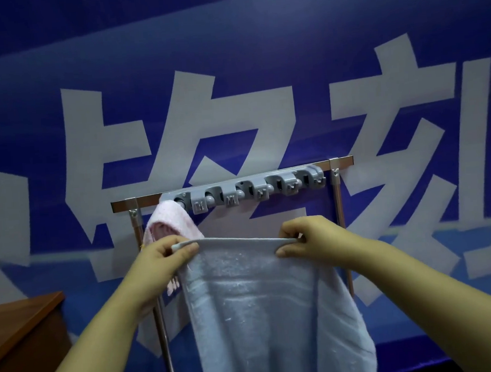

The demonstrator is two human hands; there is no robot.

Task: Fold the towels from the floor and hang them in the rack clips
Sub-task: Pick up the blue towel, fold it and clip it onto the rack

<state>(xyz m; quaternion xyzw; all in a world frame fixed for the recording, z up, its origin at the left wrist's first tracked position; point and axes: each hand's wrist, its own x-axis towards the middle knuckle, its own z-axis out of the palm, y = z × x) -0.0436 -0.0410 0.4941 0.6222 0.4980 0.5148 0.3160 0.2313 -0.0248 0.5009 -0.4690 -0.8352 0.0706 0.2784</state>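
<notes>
So far, one fluffy pink towel (170,221) is hung in the leftmost clip of the grey plastic clip rack (244,190), while a folded pale blue terry towel (256,302) is pinched at its top edge by the left hand (167,255) and right hand (304,238), just below the rack, not yet clipped.

Open clips to the right, crowded corner to the left

The grey clip strip (244,190) sits on the metal rack (338,208), and its leftmost clip is taken by a pink towel (170,221) that hangs down just behind the left hand (162,258). The four clips to the right of it hold nothing, and bare air lies between them and the stretched top edge of the blue towel (256,302), which both hands pinch, the right hand (310,236) below the fourth clip. The blue towel curtains the space inside the rack's two posts. A wooden cabinet (18,335) closes off the lower left; the blue banner (258,67) stands right behind the rack.
</notes>
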